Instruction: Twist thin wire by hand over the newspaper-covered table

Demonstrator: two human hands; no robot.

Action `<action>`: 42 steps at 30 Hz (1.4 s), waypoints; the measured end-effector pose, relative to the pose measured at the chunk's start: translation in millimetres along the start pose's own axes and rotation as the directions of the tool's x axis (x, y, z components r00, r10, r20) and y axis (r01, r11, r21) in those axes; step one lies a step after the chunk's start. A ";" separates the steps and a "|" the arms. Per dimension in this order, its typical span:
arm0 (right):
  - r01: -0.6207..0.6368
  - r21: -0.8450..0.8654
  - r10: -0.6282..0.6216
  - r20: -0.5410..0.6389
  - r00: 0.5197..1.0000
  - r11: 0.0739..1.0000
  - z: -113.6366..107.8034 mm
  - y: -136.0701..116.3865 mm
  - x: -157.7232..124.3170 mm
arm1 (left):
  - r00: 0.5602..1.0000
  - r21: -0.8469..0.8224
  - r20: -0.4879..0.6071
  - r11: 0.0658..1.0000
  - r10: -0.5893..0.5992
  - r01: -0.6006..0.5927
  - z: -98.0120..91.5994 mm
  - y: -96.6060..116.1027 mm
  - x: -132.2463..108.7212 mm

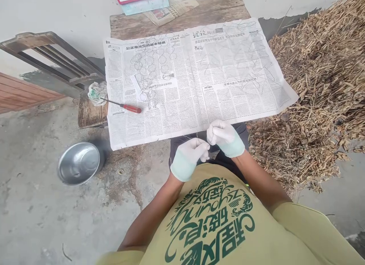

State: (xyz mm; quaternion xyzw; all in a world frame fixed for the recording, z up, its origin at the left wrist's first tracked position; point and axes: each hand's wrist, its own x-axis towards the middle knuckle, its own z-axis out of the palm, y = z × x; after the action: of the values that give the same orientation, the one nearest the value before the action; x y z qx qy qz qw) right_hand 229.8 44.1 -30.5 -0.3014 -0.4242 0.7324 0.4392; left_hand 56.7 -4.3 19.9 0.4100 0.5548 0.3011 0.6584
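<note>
Both hands wear white gloves with pale green cuffs and meet over my lap, just below the newspaper's near edge. My left hand point(189, 154) is closed in a pinch, with a thin wire point(186, 137) sticking up past its fingers. Close against it, my right hand point(224, 136) is also pinched at the wire, most of which the fingers hide. On the left half of the newspaper point(188, 105) lie wire loops point(151, 63) formed into round links. Loose bent wires point(234, 59) are spread over the right half. A red-handled screwdriver point(132, 108) rests near the left edge.
A white strip point(138, 87) lies by the loops. The newspaper covers a wooden table point(137, 25). At left stand a wooden chair point(88, 116) with a crumpled plastic bag point(97, 93) and a metal basin point(80, 164) on the floor. Dry plant stalks point(319, 90) are heaped at right.
</note>
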 end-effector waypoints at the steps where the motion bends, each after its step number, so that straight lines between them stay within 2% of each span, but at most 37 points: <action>1: 0.019 -0.005 -0.019 -0.034 0.999 1.000 0.5 1.1 -0.7 | 1.000 0.024 -0.019 1.000 -0.003 0.004 1.7 3.0 -0.2; 5: 0.025 0.005 -0.025 -0.074 0.997 1.000 -0.8 2.8 -3.8 | 0.997 0.079 -0.062 0.996 -0.037 0.041 8.2 11.6 0.1; 11: 0.046 0.129 -0.051 0.031 0.998 0.991 -7.1 8.4 -3.1 | 0.996 0.088 -0.065 0.994 -0.062 0.068 9.6 11.7 -0.2; 17: 0.074 0.190 -0.089 0.067 0.994 0.979 -6.9 9.7 -3.0 | 0.997 0.091 -0.045 0.993 -0.069 0.073 4.8 2.6 2.6; 24: 0.121 0.102 -0.126 0.042 0.991 0.987 -9.7 7.7 1.6 | 0.995 0.117 -0.029 0.988 -0.099 0.101 6.0 3.2 6.6; 29: 0.165 0.103 -0.170 0.045 0.984 0.981 -15.1 10.4 3.6 | 0.995 0.066 0.023 0.993 -0.097 0.095 8.2 4.5 7.3; 36: 0.136 -0.022 -0.135 0.027 0.990 0.990 -16.3 2.1 3.0 | 0.991 0.069 0.069 0.991 -0.117 0.112 6.3 0.1 14.0; 42: 0.072 -0.140 -0.075 -0.021 0.997 0.988 -12.5 -7.3 1.4 | 0.986 0.055 0.031 0.985 -0.164 0.163 10.3 4.0 16.3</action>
State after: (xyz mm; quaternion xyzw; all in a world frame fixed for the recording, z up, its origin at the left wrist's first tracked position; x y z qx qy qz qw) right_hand 242.3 51.6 -29.9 -0.3251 -0.4792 0.6802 0.4494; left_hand 70.3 9.4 16.0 0.3855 0.5825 0.2241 0.6796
